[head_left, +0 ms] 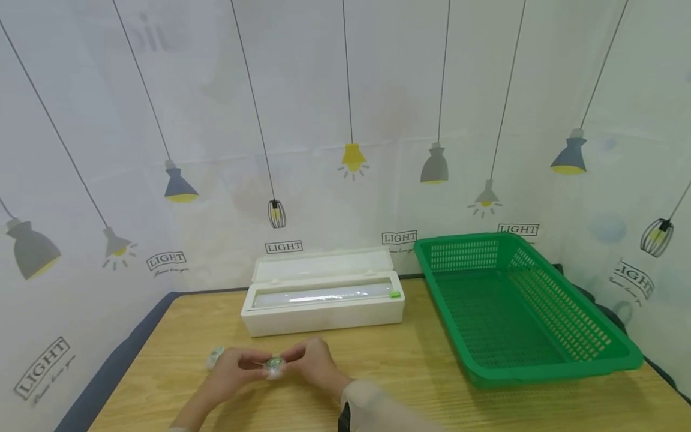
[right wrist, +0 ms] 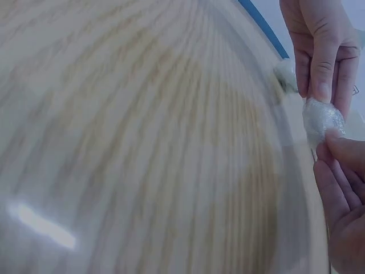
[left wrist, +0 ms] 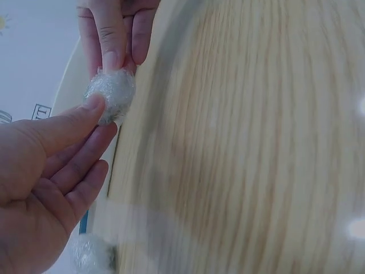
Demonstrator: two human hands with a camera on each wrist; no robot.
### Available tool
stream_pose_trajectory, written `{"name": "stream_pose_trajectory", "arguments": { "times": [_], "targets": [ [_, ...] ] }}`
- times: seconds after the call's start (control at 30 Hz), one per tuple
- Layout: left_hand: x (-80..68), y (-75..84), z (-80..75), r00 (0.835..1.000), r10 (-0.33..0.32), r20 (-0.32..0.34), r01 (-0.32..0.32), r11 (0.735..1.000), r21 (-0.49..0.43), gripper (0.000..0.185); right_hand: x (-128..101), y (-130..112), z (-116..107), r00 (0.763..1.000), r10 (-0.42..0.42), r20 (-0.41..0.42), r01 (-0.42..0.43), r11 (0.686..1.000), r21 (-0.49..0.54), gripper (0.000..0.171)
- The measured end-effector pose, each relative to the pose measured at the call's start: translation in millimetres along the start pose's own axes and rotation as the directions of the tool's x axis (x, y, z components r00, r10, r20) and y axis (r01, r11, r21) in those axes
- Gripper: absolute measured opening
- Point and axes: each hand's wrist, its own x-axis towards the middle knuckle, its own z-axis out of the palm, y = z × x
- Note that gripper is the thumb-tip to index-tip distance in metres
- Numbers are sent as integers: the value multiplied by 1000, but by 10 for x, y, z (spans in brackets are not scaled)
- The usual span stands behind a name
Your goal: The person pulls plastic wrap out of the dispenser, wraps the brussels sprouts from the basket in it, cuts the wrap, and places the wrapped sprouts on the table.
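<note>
Both hands, left (head_left: 229,367) and right (head_left: 312,360), pinch one small film-wrapped ball (head_left: 274,364) between their fingertips just above the tabletop (head_left: 410,366), so I judge the wrap sets best with light, even presses, turning it without crushing.
</note>
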Motion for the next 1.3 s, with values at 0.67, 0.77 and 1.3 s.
{"name": "stream_pose_trajectory", "arguments": {
  "times": [0.67,0.77,1.3],
  "targets": [
    [-244,-196,-387,996,-85,-11,85,996,1,38,82,-109,530,999,-26,-20,27,998,56,16],
    [-268,-211,-416,995,-95,-14,95,995,-1,37,96,-116,586,999,-35,-22,36,998,58,17],
    [-311,-291,-360,992,-107,-67,110,993,44,32,79,-33,700,996,-66,-59,67,997,29,17]
  ]
}}
